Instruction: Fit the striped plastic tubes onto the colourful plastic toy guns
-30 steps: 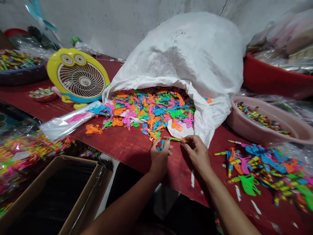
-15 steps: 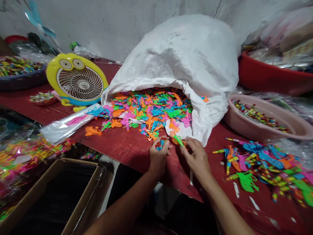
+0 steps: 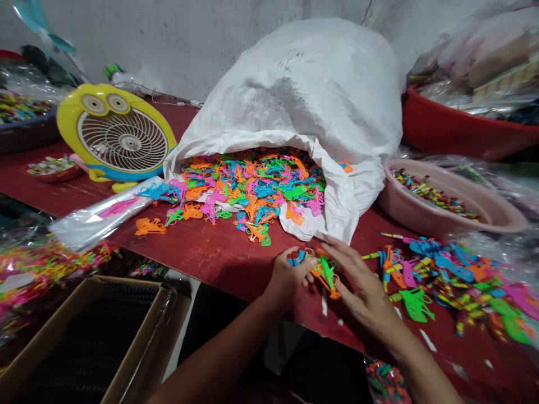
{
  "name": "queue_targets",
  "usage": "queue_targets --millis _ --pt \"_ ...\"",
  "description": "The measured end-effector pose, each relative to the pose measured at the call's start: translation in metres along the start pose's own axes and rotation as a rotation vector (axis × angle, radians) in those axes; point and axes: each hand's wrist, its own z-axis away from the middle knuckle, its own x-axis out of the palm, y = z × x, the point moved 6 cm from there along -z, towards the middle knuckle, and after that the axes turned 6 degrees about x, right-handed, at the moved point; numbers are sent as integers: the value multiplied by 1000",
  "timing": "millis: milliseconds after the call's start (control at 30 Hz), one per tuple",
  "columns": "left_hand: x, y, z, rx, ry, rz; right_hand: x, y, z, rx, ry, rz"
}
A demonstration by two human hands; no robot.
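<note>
My left hand [image 3: 288,280] is curled around a small bunch of blue tubes with dark red ends [image 3: 297,257]. Close beside it, my right hand [image 3: 364,286] has its thumb and fingers around the flat orange and green plastic toy pieces [image 3: 326,272]. Its upper fingers are stretched out, and part of the grip is hard to make out. Beyond both hands, a heap of bright toy pieces [image 3: 256,185] spills from the mouth of a large white sack [image 3: 320,84]. Toy pieces with striped tubes [image 3: 446,269] lie piled to the right.
An owl-like yellow fan [image 3: 130,140] stands at left behind a clear plastic bag [image 3: 96,219]. At right are a pink basin [image 3: 458,196] of striped tubes and a red tub [image 3: 458,126]. An open cardboard box [image 3: 138,331] sits below the red table's edge.
Both hands have moved right and slightly nearer to me, away from the heap. The orange and green pieces came along with my right hand. The view has swung slightly right.
</note>
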Motion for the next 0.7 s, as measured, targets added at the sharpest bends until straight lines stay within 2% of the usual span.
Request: queue_targets --millis 67,167,233,300,367,433,533,700 --pt "5 -3 3 9 -20 -22 4 1 2 -85 -57 30" --pt "6 -5 4 39 17 -22 4 9 8 -56 9 4" --pt "4 -4 4 53 66 -7 4 17 14 42 60 -43" --pt "3 -3 4 49 89 -3 2 29 22 206 147 -122" --pt "4 -3 5 28 73 -16 2 40 30 388 230 -264" --pt "5 -4 5 12 50 -40 5 45 35 508 256 -414" --pt "6 -6 6 7 47 -47 10 37 31 506 225 -458" --pt "8 -6 8 12 8 33 12 27 21 416 171 -234"
